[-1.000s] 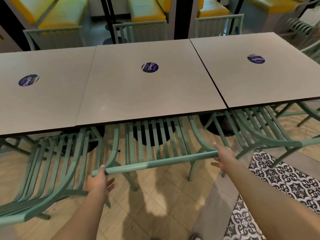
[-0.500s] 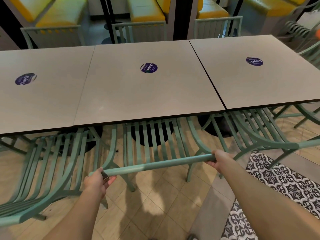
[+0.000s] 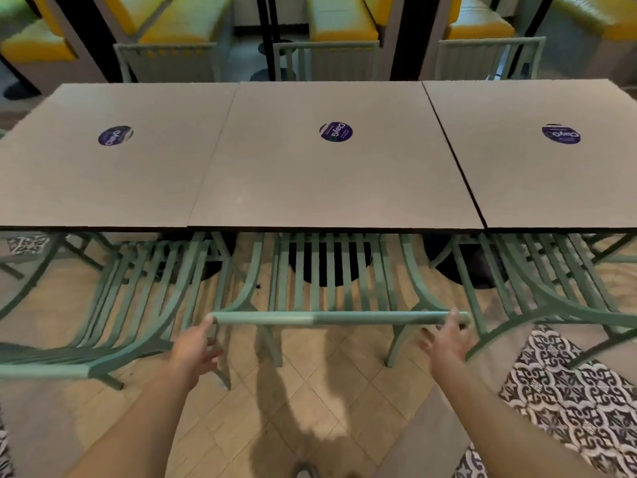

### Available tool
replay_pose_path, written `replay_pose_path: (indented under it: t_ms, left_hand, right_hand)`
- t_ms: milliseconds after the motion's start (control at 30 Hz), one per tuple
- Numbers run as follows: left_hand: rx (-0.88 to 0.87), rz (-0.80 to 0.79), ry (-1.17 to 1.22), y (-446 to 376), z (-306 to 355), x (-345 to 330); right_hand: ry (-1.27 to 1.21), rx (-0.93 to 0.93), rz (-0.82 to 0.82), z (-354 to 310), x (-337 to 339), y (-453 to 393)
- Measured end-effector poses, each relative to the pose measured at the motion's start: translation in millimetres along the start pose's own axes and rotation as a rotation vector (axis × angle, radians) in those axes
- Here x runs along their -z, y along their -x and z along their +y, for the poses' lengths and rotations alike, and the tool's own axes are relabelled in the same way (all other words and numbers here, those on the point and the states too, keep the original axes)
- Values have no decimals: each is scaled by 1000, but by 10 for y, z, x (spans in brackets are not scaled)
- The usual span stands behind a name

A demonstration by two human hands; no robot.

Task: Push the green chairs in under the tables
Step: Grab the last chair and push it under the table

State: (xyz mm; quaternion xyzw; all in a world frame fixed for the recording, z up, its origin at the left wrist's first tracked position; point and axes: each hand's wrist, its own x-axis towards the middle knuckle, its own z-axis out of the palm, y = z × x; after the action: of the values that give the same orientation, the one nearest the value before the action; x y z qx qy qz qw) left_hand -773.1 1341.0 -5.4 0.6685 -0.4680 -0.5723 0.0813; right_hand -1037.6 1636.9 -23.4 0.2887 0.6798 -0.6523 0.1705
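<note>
Left hand [image 3: 193, 350] loose at the left end of the middle green chair's top rail [image 3: 331, 318], fingers spread, grip released. Right hand [image 3: 448, 343] same at the right end, fingertips touching, nothing clenched. Middle green chair [image 3: 327, 277] tucked under the middle table [image 3: 331, 188]. Neighbouring chairs [image 3: 138, 298] alongside, likewise tucked.

Dim, even indoor light; soft shadows on floor tiles [image 3: 310, 391]; slight motion blur; wide-angle bending at edges.
</note>
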Motion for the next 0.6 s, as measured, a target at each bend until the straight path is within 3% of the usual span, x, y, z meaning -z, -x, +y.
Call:
replay_pose_path:
  t_ms: [67, 167, 267, 467, 600]
  left_hand:
    - [-18, 16, -9, 210, -126, 153]
    - [-8, 45, -60, 389, -293, 543]
    - [-70, 131, -215, 522, -445, 975]
    - [-255, 312, -671, 593, -475, 1994]
    - [-298, 473, -1051, 493, -489, 2800]
  right_hand:
    - [125, 39, -96, 247, -19, 170]
    - [344, 63, -368, 632, -223, 446]
    - [670, 215, -676, 887, -483, 778]
    - [1125, 780, -1163, 938, -1242, 1824]
    - [1280, 1144, -1318, 1070, -1892, 2620]
